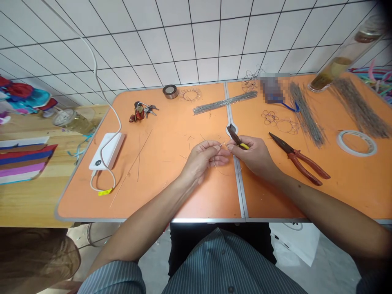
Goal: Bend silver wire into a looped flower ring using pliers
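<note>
My left hand (205, 159) pinches a thin wire (215, 164) that bends into a loop below my fingers. Close against it, my right hand (252, 153) has its fingertips at the same wire. Held in that right hand are small pliers (235, 135) with dark jaws and a yellow grip, their tip pointing up and left; most of the handle is hidden in the palm. Both hands are just above the orange table (171, 192), near its metal seam. To the right lie larger red-handled pliers (294, 154).
Straight wires (225, 103) lie in a bundle at the back, with more bundles (308, 114) at right. Wire flower shapes (277, 121), a tape roll (357, 143), dark tape (170, 92) and keys (143, 110) lie around. A white power bank (107, 151) with a cable is at left.
</note>
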Motion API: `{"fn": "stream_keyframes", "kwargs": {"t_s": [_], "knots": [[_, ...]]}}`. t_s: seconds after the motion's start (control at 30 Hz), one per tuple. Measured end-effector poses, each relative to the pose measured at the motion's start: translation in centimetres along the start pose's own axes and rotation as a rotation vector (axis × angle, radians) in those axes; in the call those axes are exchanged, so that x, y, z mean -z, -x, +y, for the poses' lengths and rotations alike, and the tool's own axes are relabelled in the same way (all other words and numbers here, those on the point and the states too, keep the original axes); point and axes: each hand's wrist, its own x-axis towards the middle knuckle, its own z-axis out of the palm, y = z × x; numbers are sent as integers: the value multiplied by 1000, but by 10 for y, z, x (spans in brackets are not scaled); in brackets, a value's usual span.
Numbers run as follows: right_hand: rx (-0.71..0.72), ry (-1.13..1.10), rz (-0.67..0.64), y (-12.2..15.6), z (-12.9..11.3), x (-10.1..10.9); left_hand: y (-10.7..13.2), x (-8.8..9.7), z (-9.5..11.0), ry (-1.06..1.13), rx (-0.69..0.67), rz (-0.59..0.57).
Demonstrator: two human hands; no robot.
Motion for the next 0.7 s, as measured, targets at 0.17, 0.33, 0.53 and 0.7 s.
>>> {"fn": "stream_keyframes", "kwargs": {"t_s": [0.17,0.33,0.53,0.7], "knots": [[8,-19,-73,-2,1,3,-3,1,2,57,83,-60],[40,12,-94,-2,2,4,-5,3,2,113,89,-28],[11,34,19,-4,1,10,-5,7,2,-11,9,-15],[45,62,52,-5,1,12,-3,6,6,-2,48,-86]]}}
